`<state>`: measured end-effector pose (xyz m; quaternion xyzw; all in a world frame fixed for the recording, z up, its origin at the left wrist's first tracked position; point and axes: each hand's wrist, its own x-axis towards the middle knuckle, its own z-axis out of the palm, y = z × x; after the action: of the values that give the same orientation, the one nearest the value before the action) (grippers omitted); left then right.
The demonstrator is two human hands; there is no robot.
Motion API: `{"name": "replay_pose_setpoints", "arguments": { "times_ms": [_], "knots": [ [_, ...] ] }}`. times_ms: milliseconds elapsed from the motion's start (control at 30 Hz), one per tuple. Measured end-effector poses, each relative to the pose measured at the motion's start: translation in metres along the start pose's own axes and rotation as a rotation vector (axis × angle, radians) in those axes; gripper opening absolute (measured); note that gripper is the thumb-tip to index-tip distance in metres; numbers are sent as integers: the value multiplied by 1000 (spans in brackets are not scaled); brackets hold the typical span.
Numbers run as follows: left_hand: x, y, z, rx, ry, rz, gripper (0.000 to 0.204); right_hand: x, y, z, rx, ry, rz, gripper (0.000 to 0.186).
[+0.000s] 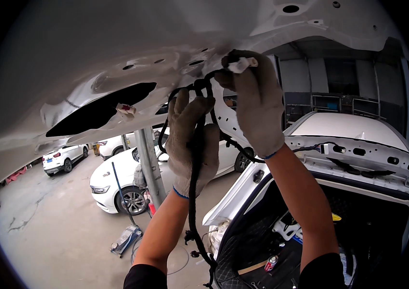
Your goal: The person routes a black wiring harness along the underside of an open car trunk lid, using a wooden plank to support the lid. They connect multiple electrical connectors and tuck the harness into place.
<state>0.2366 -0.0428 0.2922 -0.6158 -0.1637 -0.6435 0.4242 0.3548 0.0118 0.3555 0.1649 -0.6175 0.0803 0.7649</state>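
Left hand (191,139) curling narrowly around black cable (194,180), right hand (258,103) pinching white plug (239,65), pale panel (108,43) arching near left

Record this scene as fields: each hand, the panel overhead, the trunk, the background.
Left hand: knit-gloved, curled around a black, cloth-wrapped wiring harness
Right hand: knit-gloved, raised near the panel, small white piece against it; grip unclear
Overhead: white sheet-metal panel with a large dark opening
Trunk: open, black quilted lining, red-and-silver can inside
Background: parked white cars, blue-and-grey floor jack on a grey floor
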Motion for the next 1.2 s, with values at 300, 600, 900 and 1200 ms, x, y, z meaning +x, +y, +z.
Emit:
{"name": "replay_pose_setpoints", "arguments": {
  "times_ms": [300,600,900,1200],
  "knots": [
    [-4,-6,2,-32,20,39,39,-1,-4,6,-694,4,-592,27],
    [3,-4,4,-81,5,93,43,-3,-3,7,-517,-35,-604,34],
    [-14,5,2,-66,30,-105,46,-40,-3,-11,11,-11,-69,36],
    [-20,20,2,255,-109,0,50,-196,-94,-25,241,-3,418,75]
  ]
}}
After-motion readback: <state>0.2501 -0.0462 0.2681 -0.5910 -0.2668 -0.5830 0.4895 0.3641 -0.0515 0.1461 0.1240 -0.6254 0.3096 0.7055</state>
